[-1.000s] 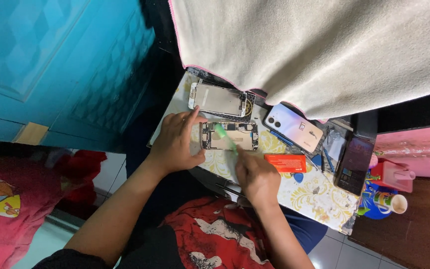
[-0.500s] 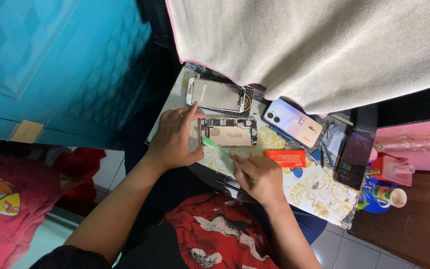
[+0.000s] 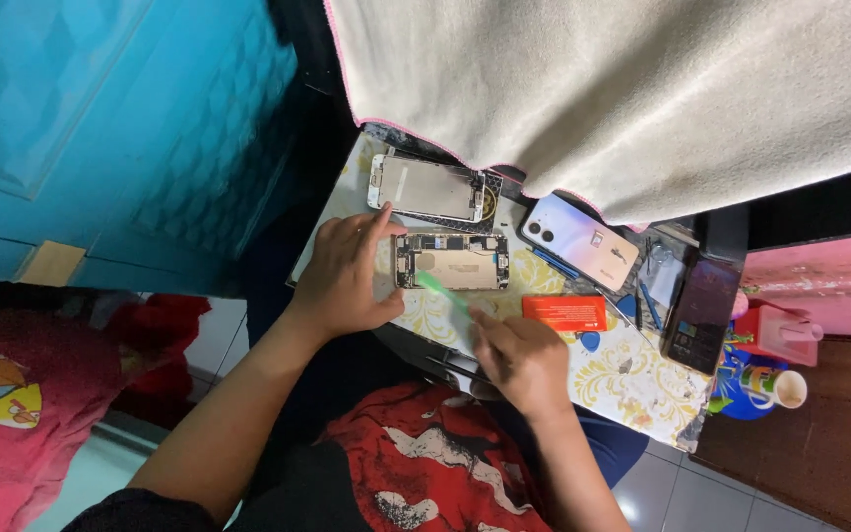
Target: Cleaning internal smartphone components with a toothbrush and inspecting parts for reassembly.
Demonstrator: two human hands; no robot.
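A thin green plastic pry tool [image 3: 442,293] is pinched in the closed grip of the right hand [image 3: 519,357], its tip laid on the opened gold phone body with exposed internals [image 3: 452,261]. That phone body is steadied at its near end by the left hand [image 3: 347,276], fingers spread flat, nothing clasped. It is lain on the small desk with yellow floral cover [image 3: 632,379]. Just beyond, a detached screen panel [image 3: 425,187] is seen; nearby, an orange card [image 3: 564,312], a pale iridescent phone [image 3: 580,240], a dark phone [image 3: 701,311].

Opened phone body [image 3: 452,261] lies flat, green tool [image 3: 442,291] touching it.
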